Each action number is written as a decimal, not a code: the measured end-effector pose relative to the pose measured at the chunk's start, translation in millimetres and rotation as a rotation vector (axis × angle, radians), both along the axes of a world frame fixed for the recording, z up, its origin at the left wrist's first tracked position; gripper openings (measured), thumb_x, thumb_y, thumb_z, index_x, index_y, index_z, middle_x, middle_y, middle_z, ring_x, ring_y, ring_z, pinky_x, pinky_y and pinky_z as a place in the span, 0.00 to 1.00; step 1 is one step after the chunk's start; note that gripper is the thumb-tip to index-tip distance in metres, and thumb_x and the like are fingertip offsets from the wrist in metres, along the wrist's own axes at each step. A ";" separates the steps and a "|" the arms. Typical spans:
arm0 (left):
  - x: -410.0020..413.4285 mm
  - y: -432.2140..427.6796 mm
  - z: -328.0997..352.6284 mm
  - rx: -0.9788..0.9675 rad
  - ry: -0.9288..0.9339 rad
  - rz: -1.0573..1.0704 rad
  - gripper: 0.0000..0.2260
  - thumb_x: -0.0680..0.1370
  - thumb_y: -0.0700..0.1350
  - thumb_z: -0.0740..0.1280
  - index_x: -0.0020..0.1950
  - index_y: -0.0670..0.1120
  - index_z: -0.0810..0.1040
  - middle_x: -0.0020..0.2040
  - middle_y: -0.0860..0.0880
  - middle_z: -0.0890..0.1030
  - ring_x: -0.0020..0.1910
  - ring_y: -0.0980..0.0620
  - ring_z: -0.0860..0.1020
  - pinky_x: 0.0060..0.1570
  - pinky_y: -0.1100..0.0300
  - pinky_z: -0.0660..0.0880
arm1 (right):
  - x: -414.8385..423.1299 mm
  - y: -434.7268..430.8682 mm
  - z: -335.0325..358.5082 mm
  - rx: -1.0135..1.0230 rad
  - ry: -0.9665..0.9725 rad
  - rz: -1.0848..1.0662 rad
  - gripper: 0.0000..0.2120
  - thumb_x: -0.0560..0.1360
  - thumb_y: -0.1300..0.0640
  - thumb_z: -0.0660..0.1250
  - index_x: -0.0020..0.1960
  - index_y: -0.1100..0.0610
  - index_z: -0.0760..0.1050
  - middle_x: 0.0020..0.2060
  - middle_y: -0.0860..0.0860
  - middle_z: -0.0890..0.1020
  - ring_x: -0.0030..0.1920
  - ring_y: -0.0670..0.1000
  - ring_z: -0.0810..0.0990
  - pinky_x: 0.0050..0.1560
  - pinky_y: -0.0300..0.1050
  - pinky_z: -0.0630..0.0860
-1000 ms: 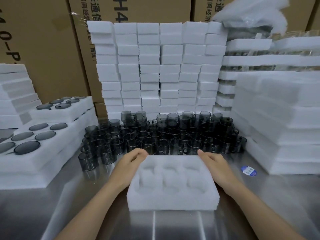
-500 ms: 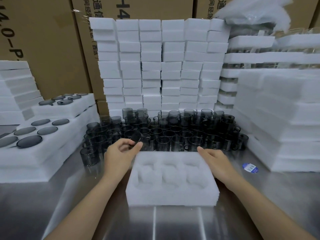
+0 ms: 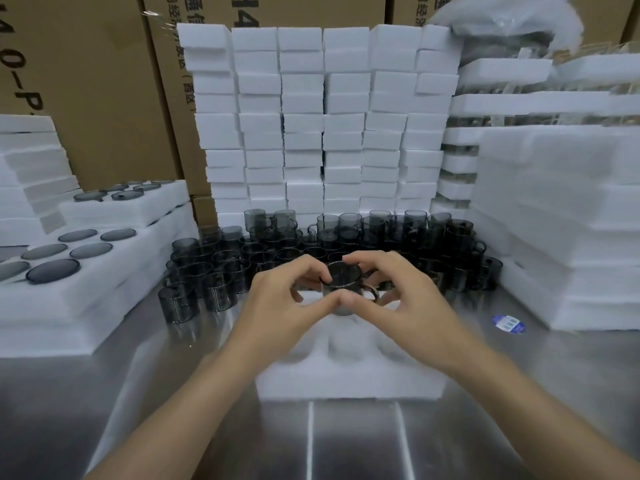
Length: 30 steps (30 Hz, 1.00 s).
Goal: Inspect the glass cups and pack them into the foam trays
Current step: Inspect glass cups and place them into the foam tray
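A smoky grey glass cup [image 3: 341, 284] with a handle on its right side is held above the far edge of a white foam tray [image 3: 349, 372]. My left hand [image 3: 280, 299] pinches the cup's left rim between thumb and fingers. My right hand [image 3: 398, 299] grips its right side, thumb tip meeting the left thumb under the cup. The tray lies on the steel table straight in front of me, and its pockets hold nothing. A crowd of several more grey glass cups [image 3: 398, 244] stands behind the tray.
Stacked foam trays [image 3: 114, 271] holding dark round lids sit at the left. A wall of foam blocks [image 3: 322, 126] rises behind the cups, and more foam stacks [image 3: 561, 237] stand at the right. A blue sticker [image 3: 508, 323] lies on the table. Cardboard boxes [image 3: 97, 81] fill the background.
Both hands left the tray's far corners. The left hand took a cup from the crowd, and both hands now hold it together over the tray's far edge.
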<state>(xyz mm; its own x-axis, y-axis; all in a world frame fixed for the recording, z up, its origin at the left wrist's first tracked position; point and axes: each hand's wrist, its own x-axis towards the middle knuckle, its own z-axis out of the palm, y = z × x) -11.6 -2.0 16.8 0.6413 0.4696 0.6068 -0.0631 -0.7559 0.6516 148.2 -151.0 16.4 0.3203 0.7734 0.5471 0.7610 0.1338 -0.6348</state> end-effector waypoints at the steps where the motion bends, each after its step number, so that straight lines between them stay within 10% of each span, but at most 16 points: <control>1: -0.5 1.4 -0.9 -0.015 -0.005 0.001 0.08 0.76 0.50 0.80 0.50 0.51 0.84 0.47 0.58 0.86 0.52 0.56 0.85 0.48 0.52 0.79 | 0.1 -0.1 -1.5 -0.003 -0.018 -0.011 0.20 0.75 0.33 0.69 0.66 0.32 0.76 0.60 0.37 0.79 0.60 0.43 0.80 0.54 0.45 0.81; 11: -2.5 15.0 -8.3 -0.050 0.086 -0.038 0.26 0.78 0.57 0.75 0.75 0.67 0.71 0.63 0.64 0.83 0.65 0.64 0.79 0.66 0.52 0.76 | 14.3 -1.9 4.3 0.066 0.266 0.024 0.01 0.82 0.56 0.72 0.51 0.51 0.83 0.48 0.50 0.88 0.51 0.51 0.87 0.52 0.50 0.84; 18: -2.8 0.2 0.2 -0.055 0.051 -0.182 0.30 0.74 0.60 0.79 0.74 0.62 0.73 0.56 0.59 0.88 0.56 0.54 0.85 0.57 0.48 0.78 | -5.8 -3.5 15.2 -0.009 0.652 0.141 0.16 0.85 0.48 0.64 0.56 0.57 0.85 0.50 0.54 0.89 0.47 0.58 0.90 0.44 0.42 0.84; 23: -2.8 -10.3 0.0 -0.073 -0.015 -0.209 0.28 0.70 0.61 0.80 0.67 0.68 0.75 0.44 0.53 0.88 0.47 0.52 0.86 0.48 0.48 0.80 | -9.7 -4.5 17.1 -0.080 0.869 0.196 0.24 0.86 0.44 0.60 0.40 0.49 0.88 0.41 0.60 0.87 0.35 0.53 0.86 0.36 0.41 0.82; 30: -2.8 -14.3 -5.7 0.007 -0.152 -0.094 0.25 0.68 0.61 0.81 0.63 0.67 0.78 0.41 0.56 0.87 0.42 0.54 0.87 0.39 0.66 0.77 | -4.4 -3.5 12.2 -0.070 0.891 0.228 0.29 0.79 0.31 0.65 0.57 0.57 0.82 0.43 0.61 0.87 0.39 0.57 0.87 0.38 0.43 0.82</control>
<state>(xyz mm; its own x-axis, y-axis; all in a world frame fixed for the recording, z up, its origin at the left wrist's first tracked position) -14.4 -16.3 11.0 0.5827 0.4074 0.7032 -0.2306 -0.7468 0.6238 143.8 -154.5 28.6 0.4364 0.8916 0.1210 -0.0531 0.1598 -0.9857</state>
